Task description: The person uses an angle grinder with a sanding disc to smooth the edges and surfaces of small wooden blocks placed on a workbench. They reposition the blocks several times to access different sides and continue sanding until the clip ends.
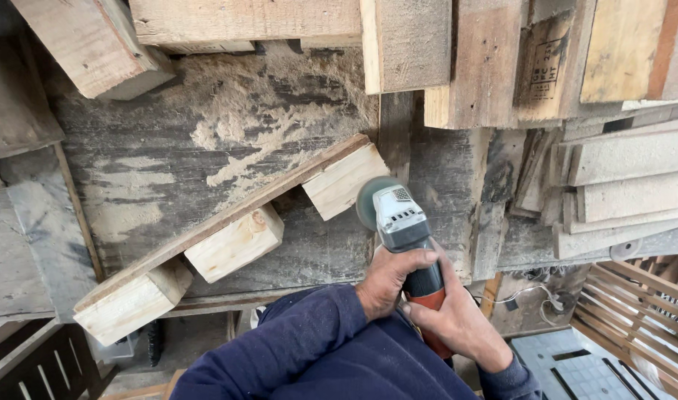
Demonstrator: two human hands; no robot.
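A person in dark blue sleeves holds an angle grinder with both hands, seen from above at a worn wooden workbench. No bin or tray shows; the only open-topped thing is a slatted wooden crate far right of the grip, and what lies inside it cannot be made out.

The left hand is closed around the grinder's dark body, fingers curled over the top, thumb toward the far side. The right hand is closed around the red-orange rear handle, just behind and touching the left hand. Both grips are firm and shut on the tool.

The grinder's grey head points away from the person. Its round disc sits at the front left of the head, blurred, just beside the end block of a wooden workpiece. Whether disc and block touch cannot be told.

That workpiece is a long thin plank lying diagonally, stretching from just ahead of the grip away to the left and nearer the person. Three pale square blocks are fixed along its underside: the end block by the disc, a middle block and a far-left block.

Beyond the plank, loose sawdust spreads over the bench. Stacked boards lie ahead and to the right of the grip, and thick timber offcuts sit straight ahead.
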